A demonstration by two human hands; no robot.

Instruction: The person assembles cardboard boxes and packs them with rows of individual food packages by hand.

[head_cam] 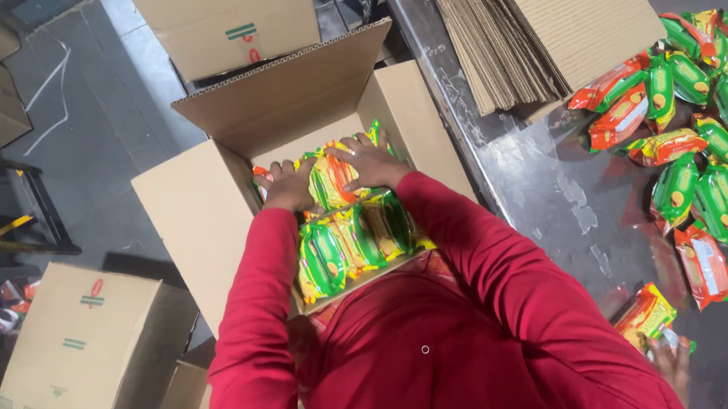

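An open cardboard box (pixel 209 211) stands in front of me, filled with rows of green and orange snack packets (pixel 349 242). Both my arms, in red sleeves, reach down into it. My left hand (pixel 285 187) grips the left end of a bundle of packets at the far side of the box. My right hand (pixel 370 159) lies over the top of the same bundle (pixel 332 177), fingers spread across it. The bundle sits between my two hands against the far wall of the box.
A steel table (pixel 544 197) on the right carries a heap of loose packets (pixel 696 133) and a stack of flat cardboard sheets (pixel 536 33). Another person's hand (pixel 674 363) holds a packet (pixel 647 315) at the bottom right. Closed boxes (pixel 92 347) stand on the floor at the left.
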